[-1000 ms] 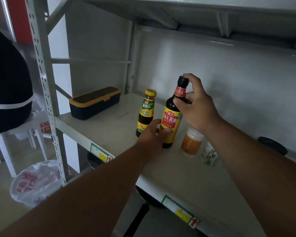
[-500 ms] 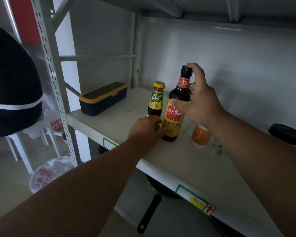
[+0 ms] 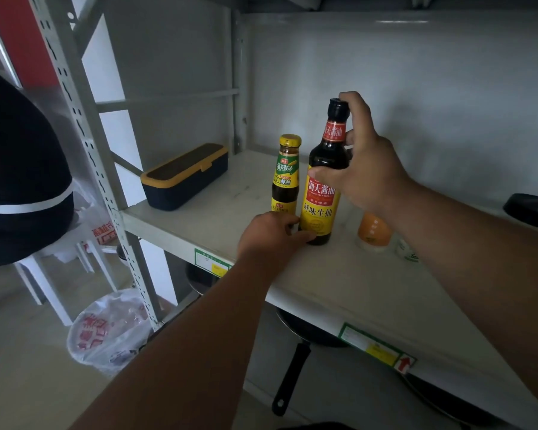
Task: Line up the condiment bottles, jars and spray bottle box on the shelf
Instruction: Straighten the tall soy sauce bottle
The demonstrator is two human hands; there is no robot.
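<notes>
A tall dark soy sauce bottle (image 3: 322,193) with a red and yellow label stands upright on the white shelf (image 3: 348,283). My right hand (image 3: 364,169) grips its neck and shoulder, one finger over the cap. My left hand (image 3: 271,234) touches the bottle's base with its fingertips. A smaller yellow-capped sauce bottle (image 3: 284,175) stands right beside it on the left. An orange jar (image 3: 374,232) and a white jar (image 3: 406,254) sit to the right, partly hidden behind my right forearm. A dark box with a yellow rim (image 3: 184,176) lies at the shelf's left end.
A round black lid (image 3: 530,211) lies far right at the back of the shelf. A black frying pan (image 3: 295,361) hangs out from the shelf below. Outside the rack at left are a white plastic chair (image 3: 53,274) and a bin lined with a plastic bag (image 3: 109,330).
Both hands have stayed on the soy sauce bottle, which has shifted slightly closer to the yellow-capped bottle. The camera has moved in nearer to the shelf.
</notes>
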